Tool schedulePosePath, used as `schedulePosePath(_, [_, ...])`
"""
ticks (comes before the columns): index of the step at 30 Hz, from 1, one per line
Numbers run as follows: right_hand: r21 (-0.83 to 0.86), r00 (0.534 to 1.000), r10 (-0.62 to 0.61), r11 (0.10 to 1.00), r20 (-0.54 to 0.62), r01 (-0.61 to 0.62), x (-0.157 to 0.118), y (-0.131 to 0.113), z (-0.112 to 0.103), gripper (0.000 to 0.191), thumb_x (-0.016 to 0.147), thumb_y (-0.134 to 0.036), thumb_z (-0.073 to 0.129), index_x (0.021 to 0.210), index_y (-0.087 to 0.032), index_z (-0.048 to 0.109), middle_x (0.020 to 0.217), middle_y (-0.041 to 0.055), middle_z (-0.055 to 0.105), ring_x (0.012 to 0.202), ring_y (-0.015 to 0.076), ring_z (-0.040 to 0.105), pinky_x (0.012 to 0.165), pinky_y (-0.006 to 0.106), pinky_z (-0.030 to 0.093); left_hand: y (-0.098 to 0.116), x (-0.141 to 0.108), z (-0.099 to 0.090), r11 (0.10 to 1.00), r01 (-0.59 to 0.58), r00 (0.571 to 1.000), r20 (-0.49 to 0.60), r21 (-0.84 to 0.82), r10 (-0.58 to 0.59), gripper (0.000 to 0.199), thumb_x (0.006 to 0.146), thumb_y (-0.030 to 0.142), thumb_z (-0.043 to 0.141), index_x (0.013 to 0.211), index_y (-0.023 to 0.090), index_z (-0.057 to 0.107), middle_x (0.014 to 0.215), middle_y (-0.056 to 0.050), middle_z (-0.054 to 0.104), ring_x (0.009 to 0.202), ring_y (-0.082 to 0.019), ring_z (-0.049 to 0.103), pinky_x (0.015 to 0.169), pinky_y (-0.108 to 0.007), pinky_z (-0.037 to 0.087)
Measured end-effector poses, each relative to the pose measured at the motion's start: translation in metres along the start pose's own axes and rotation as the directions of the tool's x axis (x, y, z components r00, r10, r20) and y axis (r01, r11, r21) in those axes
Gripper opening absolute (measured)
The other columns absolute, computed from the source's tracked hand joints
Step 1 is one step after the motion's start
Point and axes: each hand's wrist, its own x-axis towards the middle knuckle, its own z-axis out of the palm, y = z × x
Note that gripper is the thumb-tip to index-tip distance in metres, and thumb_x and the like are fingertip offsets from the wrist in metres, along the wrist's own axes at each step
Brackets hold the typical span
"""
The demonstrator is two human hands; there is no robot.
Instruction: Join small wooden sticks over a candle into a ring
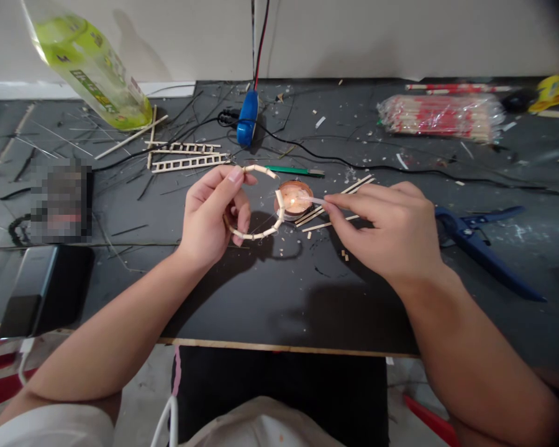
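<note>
My left hand [209,214] is closed, pinching an open ring of short pale wooden segments [261,235] strung end to end. The ring has a gap on its right side, facing a small round copper-coloured tin [300,185] with a bright glow inside. Between the thumb and fingers of my right hand [394,230] is a thin, whitish, translucent stick [315,200]. Its tip reaches over the tin; whether it touches anything there I cannot tell. Thin wooden sticks [338,198] lie beside the tin, under my right fingertips.
Blue cutters [489,248] lie right of my right hand. Behind are small wooden ladders [190,162], a green-handled tool [289,169], a blue device [248,118] with cables, a bottle [93,74] and bagged sticks [440,117]. A black box [46,292] sits left, near the table edge.
</note>
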Motion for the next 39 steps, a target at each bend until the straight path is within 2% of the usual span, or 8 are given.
schedulePosePath(15, [-0.016,0.997,0.011,1.000,0.079,-0.010,0.0010,-0.0031,-0.0017,0.018,0.097,-0.029,0.066,0.104,-0.025,0.082,0.087,0.0033,0.079,0.078,0.0210,0.069,0.075,0.039,0.040,0.0012,-0.0003,0.0010,1.000,0.013,1.000,-0.010,0.000,-0.013,0.027,0.098,0.048,0.066,0.092,0.021,0.067,0.045,0.006,0.054,0.027,-0.008,0.041,0.031,-0.023,0.025])
schedulePosePath(39, [-0.024,0.999,0.014,1.000,0.032,-0.014,0.0008,-0.0039,-0.0027,0.015,0.097,-0.028,0.067,0.100,-0.024,0.081,0.088,0.0045,0.080,0.077,0.0220,0.071,0.075,0.041,0.043,0.0005,0.0000,0.0005,1.000,0.006,1.000,-0.011,0.011,-0.005,0.026,0.098,0.047,0.065,0.092,0.021,0.069,0.045,0.005,0.054,0.028,-0.008,0.041,0.031,-0.023,0.027])
